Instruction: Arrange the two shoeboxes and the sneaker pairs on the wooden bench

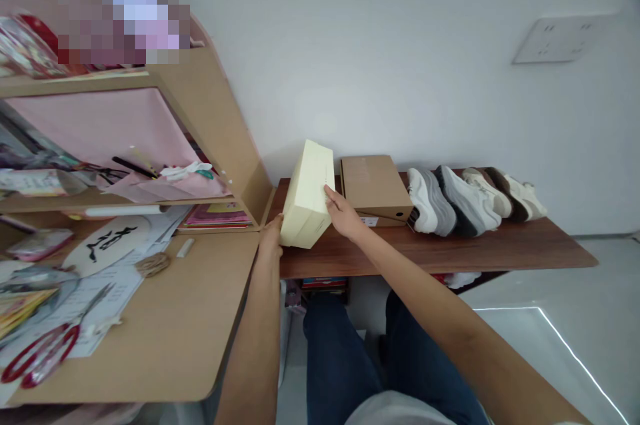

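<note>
Holding the tilted pale yellow box (313, 195) between them, the left hand (271, 235) and right hand (344, 213) are at the left end of the wooden surface (325, 264), beside the brown box (375, 185); surface contact indeterminable.

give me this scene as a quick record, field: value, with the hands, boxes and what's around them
left hand: on the yellow box's lower left edge
right hand: on its right side
yellow box: tilted; contact with the bench unclear
brown box: on the bench, right of the yellow one
shoes: in a row, right of the brown box
desk: at left, with red-handled scissors
</note>
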